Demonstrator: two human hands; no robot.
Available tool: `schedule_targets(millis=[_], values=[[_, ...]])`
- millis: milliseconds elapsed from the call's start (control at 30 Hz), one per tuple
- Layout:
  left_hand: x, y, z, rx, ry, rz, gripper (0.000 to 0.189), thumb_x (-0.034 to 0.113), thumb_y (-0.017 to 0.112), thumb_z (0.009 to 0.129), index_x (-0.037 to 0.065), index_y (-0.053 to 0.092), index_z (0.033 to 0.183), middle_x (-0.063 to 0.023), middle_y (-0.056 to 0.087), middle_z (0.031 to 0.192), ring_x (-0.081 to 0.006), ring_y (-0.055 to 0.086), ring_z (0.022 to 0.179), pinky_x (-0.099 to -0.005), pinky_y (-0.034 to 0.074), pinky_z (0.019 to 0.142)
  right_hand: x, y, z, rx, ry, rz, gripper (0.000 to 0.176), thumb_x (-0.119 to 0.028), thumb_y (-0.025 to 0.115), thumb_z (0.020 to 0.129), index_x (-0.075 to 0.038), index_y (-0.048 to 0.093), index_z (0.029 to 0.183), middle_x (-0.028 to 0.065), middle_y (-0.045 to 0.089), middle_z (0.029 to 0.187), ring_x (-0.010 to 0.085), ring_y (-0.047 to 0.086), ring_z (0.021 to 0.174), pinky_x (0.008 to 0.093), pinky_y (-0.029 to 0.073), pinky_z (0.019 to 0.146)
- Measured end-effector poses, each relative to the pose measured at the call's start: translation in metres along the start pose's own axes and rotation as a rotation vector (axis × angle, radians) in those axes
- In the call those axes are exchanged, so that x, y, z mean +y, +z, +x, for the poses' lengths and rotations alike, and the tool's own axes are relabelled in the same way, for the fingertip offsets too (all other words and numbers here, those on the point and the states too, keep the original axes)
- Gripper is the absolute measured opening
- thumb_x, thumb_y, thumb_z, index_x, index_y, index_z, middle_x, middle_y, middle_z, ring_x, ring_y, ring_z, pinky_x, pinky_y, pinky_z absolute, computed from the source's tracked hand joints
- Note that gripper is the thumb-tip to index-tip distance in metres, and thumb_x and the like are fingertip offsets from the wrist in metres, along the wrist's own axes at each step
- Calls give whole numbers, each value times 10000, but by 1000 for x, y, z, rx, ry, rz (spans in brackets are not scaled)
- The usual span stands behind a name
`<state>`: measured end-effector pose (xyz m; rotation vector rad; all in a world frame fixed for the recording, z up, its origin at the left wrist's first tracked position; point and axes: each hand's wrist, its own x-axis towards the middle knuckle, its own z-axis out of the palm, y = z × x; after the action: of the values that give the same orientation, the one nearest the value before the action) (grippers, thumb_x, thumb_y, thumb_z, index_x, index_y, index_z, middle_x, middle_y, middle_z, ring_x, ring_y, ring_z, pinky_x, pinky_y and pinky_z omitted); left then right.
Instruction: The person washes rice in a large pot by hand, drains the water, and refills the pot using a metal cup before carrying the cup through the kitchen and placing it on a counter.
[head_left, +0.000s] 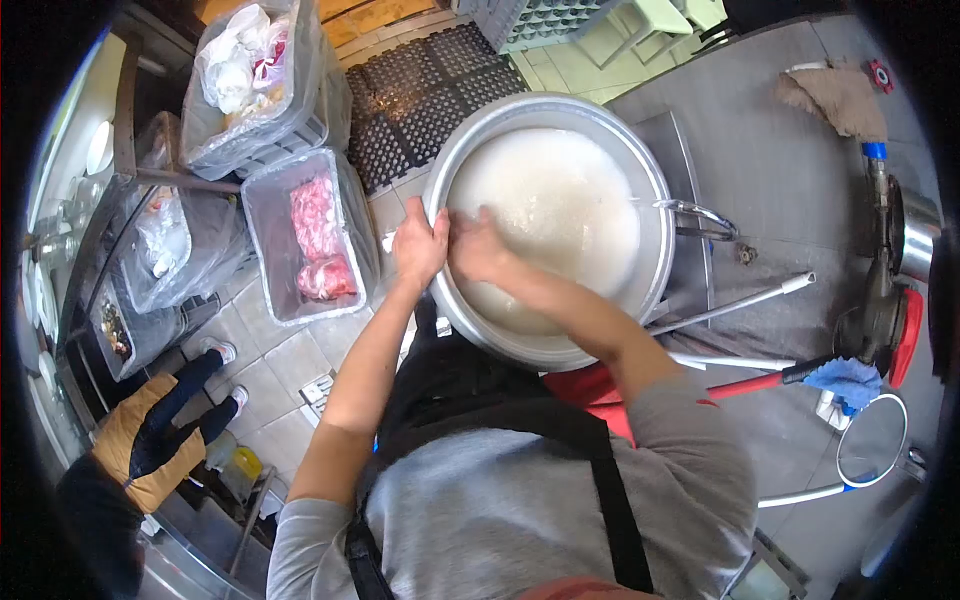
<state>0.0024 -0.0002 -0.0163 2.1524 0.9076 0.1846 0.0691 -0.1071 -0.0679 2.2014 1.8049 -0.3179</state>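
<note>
A large round metal pot stands in front of me, holding cloudy white liquid with pale grains showing in the middle. My left hand is on the pot's left rim, its fingers bent over the edge and the thumb toward the inside. Just inside that rim, my right hand dips into the liquid. The liquid and the hand's own angle hide most of its fingertips. A curved metal handle sticks out from the pot's right side.
A grey bin with pink meat is left of the pot. Bag-lined bins stand beyond it. At right are a red-handled tool, a round strainer and a brown cloth. Another person stands lower left.
</note>
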Motion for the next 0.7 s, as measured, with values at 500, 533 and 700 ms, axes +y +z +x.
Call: schedule_targets(millis=[500, 533, 700], values=[[3, -3, -2, 11, -4, -37, 308, 287, 484, 798, 10, 398, 898, -245, 553, 690, -420, 539, 683, -475, 410, 620, 201, 3, 38, -127, 242, 601, 546, -466, 510, 756, -110, 477, 1169, 136, 526, 1116, 248, 502, 1005, 330, 358, 890], [3, -4, -1, 8, -7, -43, 299, 274, 487, 802, 4, 401, 896, -245, 549, 685, -420, 536, 678, -471, 406, 608, 193, 7, 30, -172, 291, 625, 559, -470, 504, 757, -112, 459, 1185, 141, 509, 1136, 249, 496, 1015, 325, 358, 892], [4, -6, 1, 10, -7, -68, 306, 291, 492, 785, 19, 407, 897, -236, 558, 687, -410, 546, 673, -475, 416, 617, 209, -4, -25, -672, 59, 894, 671, -500, 522, 733, -135, 346, 1268, 144, 423, 1233, 237, 427, 1103, 288, 354, 899]])
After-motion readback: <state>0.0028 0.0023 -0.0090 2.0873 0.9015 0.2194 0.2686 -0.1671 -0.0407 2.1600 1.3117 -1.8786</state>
